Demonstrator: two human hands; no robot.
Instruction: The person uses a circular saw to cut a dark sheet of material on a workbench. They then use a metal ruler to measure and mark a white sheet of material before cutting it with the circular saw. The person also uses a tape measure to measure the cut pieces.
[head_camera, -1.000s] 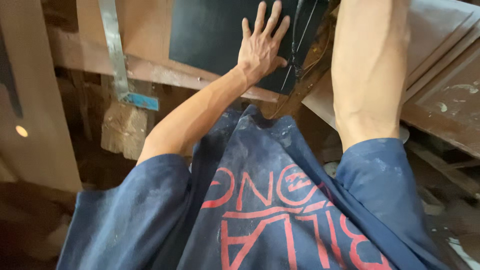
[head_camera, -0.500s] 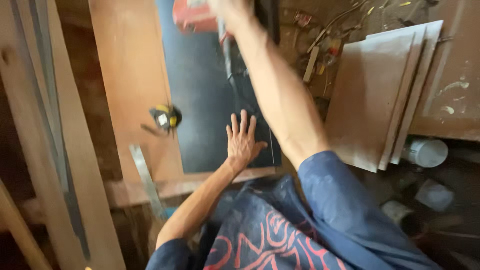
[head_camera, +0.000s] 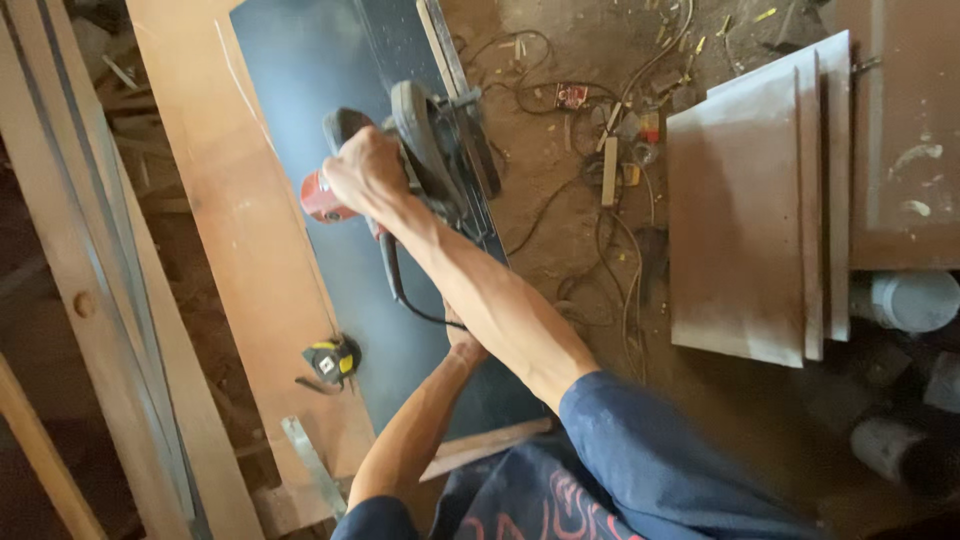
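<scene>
Head view, looking steeply down, close overhead

right hand (head_camera: 365, 170) clenched, left hand (head_camera: 462, 340) mostly hidden

Circular saw (head_camera: 430, 150) on the dark panel (head_camera: 300, 90) at its right edge, tape measure (head_camera: 332, 362) on the board (head_camera: 240, 230) left of it, stacked boards (head_camera: 750, 210) far right

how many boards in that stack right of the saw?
3 boards, overlapped on the floor right of the saw: front one largest, two edges showing behind. More may be hidden.
</scene>
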